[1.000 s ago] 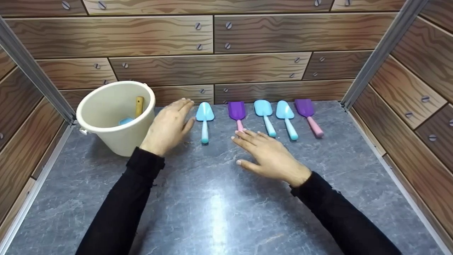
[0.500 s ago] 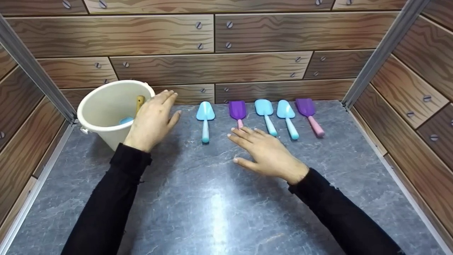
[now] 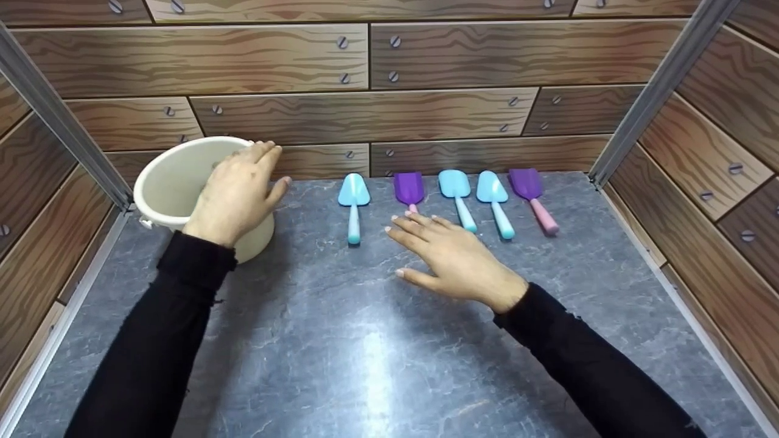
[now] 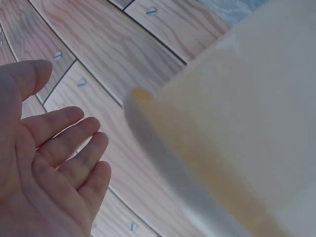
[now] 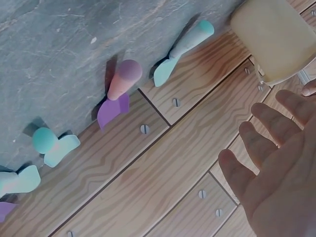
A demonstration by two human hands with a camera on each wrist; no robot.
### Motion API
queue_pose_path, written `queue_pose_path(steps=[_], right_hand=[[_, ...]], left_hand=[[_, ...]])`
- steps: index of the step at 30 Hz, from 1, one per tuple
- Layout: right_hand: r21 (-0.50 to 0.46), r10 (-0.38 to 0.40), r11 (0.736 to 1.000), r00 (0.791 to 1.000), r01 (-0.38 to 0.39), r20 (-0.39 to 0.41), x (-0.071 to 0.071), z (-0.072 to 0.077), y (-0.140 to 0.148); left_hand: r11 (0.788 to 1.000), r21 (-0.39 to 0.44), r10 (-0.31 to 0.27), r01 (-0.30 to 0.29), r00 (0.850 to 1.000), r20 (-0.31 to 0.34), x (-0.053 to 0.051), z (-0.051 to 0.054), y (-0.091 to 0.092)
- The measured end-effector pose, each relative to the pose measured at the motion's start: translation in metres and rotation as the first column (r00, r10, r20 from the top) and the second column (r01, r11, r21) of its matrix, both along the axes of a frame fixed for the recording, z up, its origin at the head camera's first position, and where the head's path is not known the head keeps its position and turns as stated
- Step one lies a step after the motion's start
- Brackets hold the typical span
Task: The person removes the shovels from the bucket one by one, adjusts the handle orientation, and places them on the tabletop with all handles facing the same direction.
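Observation:
A cream bucket [image 3: 167, 213] stands at the back left. My left hand [image 3: 234, 191] hangs over its right rim with relaxed fingers and holds nothing. The left wrist view shows the open palm [image 4: 54, 168] apart from the blurred bucket [image 4: 237, 128]. My right hand [image 3: 453, 258] is spread, palm down, in front of a purple toy shovel [image 3: 408, 187], hiding most of its pink handle. Left of it lies a blue toy shovel [image 3: 353, 207]. To the right are two more blue toy shovels, one rounded [image 3: 456, 198] and one pointed [image 3: 494, 204], and another purple toy shovel [image 3: 532, 201].
The toy shovels lie in a row on the grey marbled tabletop [image 3: 322, 340], near the wood-patterned back wall [image 3: 304, 115]. Side walls with metal corner strips [image 3: 639, 91] enclose the table left and right.
My left hand has moved left from beside the bucket to over its rim, covering the yellow handle and blue piece seen inside earlier. My right hand has shifted slightly up and left.

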State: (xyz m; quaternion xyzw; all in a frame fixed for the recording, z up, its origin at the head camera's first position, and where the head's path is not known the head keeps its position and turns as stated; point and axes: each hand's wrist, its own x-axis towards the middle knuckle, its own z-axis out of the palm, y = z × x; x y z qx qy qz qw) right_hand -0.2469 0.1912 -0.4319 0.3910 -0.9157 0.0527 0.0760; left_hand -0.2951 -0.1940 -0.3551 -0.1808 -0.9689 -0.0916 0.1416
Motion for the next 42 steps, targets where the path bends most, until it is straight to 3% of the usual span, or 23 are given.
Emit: queue_pose_path(steps=[11, 16, 22, 31, 42], right_hand=[[0.044, 0.021, 0.999, 0.999, -0.019, -0.025, 0.003, 0.008, -0.011], [0.06, 0.031, 0.998, 0.999, -0.03, -0.018, 0.004, 0.01, -0.017], [0.056, 0.047, 0.997, 0.998, -0.046, -0.027, 0.005, 0.012, -0.023], [0.058, 0.083, 0.995, 0.995, -0.08, -0.046, 0.009, 0.013, -0.029], [0.039, 0.091, 0.995, 0.995, -0.089, -0.051, 0.011, 0.01, -0.03]], left_hand=[[0.999, -0.029, 0.034, -0.031, 0.993, 0.11, -0.011, 0.023, -0.026], [0.997, -0.049, 0.07, -0.061, 0.976, 0.206, -0.02, 0.029, -0.036], [0.987, -0.125, 0.137, -0.105, 0.949, 0.283, -0.033, 0.03, -0.043], [0.967, -0.237, 0.178, -0.091, 0.909, 0.376, -0.047, 0.031, -0.044], [0.956, -0.286, 0.184, -0.06, 0.885, 0.428, -0.051, 0.029, -0.04]])
